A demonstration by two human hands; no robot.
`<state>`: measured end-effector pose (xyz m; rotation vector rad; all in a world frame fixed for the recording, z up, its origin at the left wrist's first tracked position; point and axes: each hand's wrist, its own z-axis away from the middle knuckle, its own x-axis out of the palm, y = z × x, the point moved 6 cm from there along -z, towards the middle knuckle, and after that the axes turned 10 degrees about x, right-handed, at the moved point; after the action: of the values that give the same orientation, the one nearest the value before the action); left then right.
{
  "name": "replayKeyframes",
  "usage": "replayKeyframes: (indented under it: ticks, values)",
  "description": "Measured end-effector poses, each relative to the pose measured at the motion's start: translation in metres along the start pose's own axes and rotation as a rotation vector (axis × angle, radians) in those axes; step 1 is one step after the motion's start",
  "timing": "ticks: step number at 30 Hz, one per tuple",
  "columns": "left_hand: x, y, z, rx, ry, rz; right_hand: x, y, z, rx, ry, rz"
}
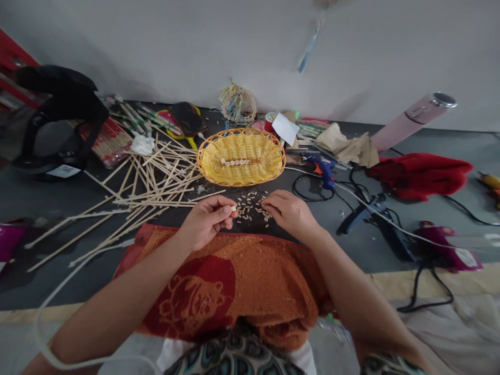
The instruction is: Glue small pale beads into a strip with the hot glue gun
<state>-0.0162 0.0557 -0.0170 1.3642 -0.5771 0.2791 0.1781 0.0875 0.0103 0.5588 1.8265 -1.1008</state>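
My left hand is closed in a pinch on a small pale wooden piece, held between thumb and forefinger. Many short cut wooden pieces lie scattered on the dark table between my hands. My right hand is at the right edge of this scatter, its fingertips down among the pieces and pressed together; whether they grip one is hidden. Just behind, a yellow woven basket holds a short strip of joined pale pieces on a thin stick.
Long thin wooden sticks lie heaped on the left. A blue glue gun with cables, a blue clamp-like tool, a red cloth and a pink flask are on the right. An orange towel covers the front edge.
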Motion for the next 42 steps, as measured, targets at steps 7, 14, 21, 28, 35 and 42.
replayKeyframes:
  ticks: [7,14,21,28,35,42]
  values:
    - [0.002,-0.005,0.000,-0.018,-0.024,-0.015,0.009,0.000,-0.002,0.016,-0.055,0.098]
    - [0.006,-0.009,0.001,-0.041,-0.032,-0.024,0.009,-0.009,-0.002,-0.013,-0.070,0.122]
    - [0.006,-0.008,0.001,-0.025,-0.026,-0.016,-0.007,-0.025,0.001,-0.060,0.102,-0.005]
    - [0.008,-0.011,0.002,-0.049,-0.042,-0.026,-0.012,-0.055,0.014,-0.170,0.258,-0.251]
    - [0.012,-0.011,0.002,-0.071,-0.044,-0.047,-0.008,-0.054,0.013,-0.166,0.266,-0.257]
    - [0.011,-0.012,0.003,-0.075,-0.039,-0.063,-0.009,-0.055,0.013,-0.168,0.265,-0.269]
